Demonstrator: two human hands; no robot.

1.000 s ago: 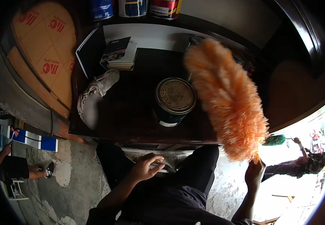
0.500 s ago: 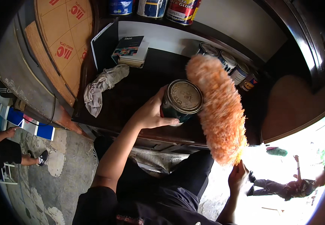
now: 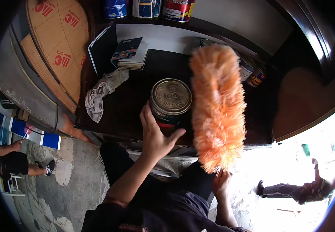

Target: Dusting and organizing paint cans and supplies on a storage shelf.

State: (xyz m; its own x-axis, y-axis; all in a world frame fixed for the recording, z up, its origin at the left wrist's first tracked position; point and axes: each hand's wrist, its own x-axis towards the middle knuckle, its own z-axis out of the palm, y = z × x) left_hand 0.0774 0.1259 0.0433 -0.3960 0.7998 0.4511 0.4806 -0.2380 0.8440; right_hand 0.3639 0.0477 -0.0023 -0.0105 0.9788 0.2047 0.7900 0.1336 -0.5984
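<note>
A round paint can with a worn metal lid stands on the dark desktop in front of me. My left hand is at its near left side, thumb stretched away and fingers apart, the fingertips close to or touching the can's wall. A fluffy orange duster rises to the right of the can, its head upright across the desk. My right hand is closed at the duster's lower end, where the handle is mostly hidden. Behind the duster, several smaller cans line the back right, some of them covered by it.
A crumpled grey cloth lies on the desk's left, by a stack of books and a spiral notebook. Large paint cans stand on the shelf above. One person is outside at right; another person's leg shows at left.
The can has shifted left and is now set on the desk, and my left hand has loosened from it. The duster has moved left and more upright with my right hand.
</note>
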